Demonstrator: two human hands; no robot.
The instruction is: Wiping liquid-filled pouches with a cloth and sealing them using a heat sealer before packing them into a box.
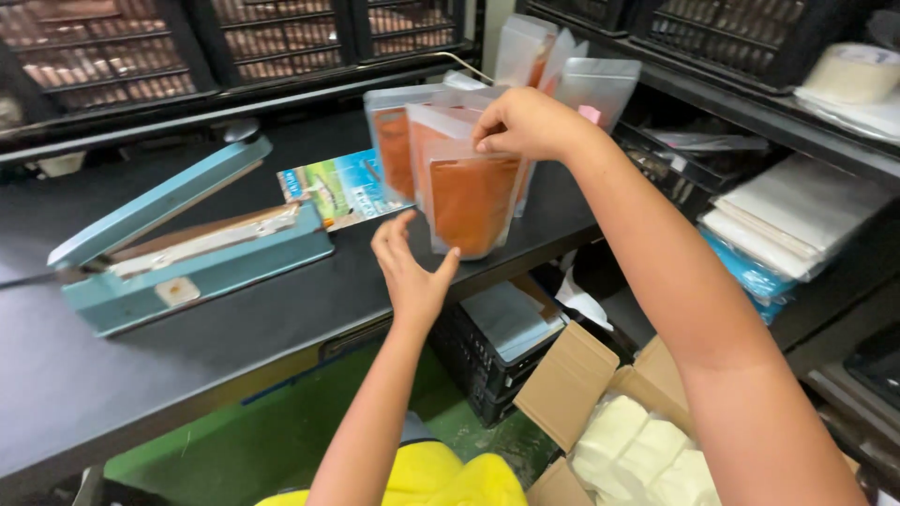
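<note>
- Head view: the right hand (525, 122) pinches the top edge of the front pouch of orange powder (473, 201), which stands upright on the black table (281, 314) before other pouches.
- The left hand (410, 272), fingers spread, hovers just beside its lower left corner.
- A blue heat sealer (187, 253) lies well to the left.

Frosted clear stand-up pouches filled with orange-brown powder (473, 197) stand in a tight row near the edge of the dark surface (234, 328), the front one pinched at its top by the right hand (525, 122) while the open left hand (412, 272) hovers just beside its lower corner. Behind them, empty frosted pouches (572, 70) stand upright. A flat printed card in blue and green (339, 187) lies on the surface just beside the row. Below, an open brown cardboard box (572, 379) holds pale cream packets (637, 450). On a shelf to the right, white flat bags (797, 211) lie stacked over blue packets (745, 272).
</note>
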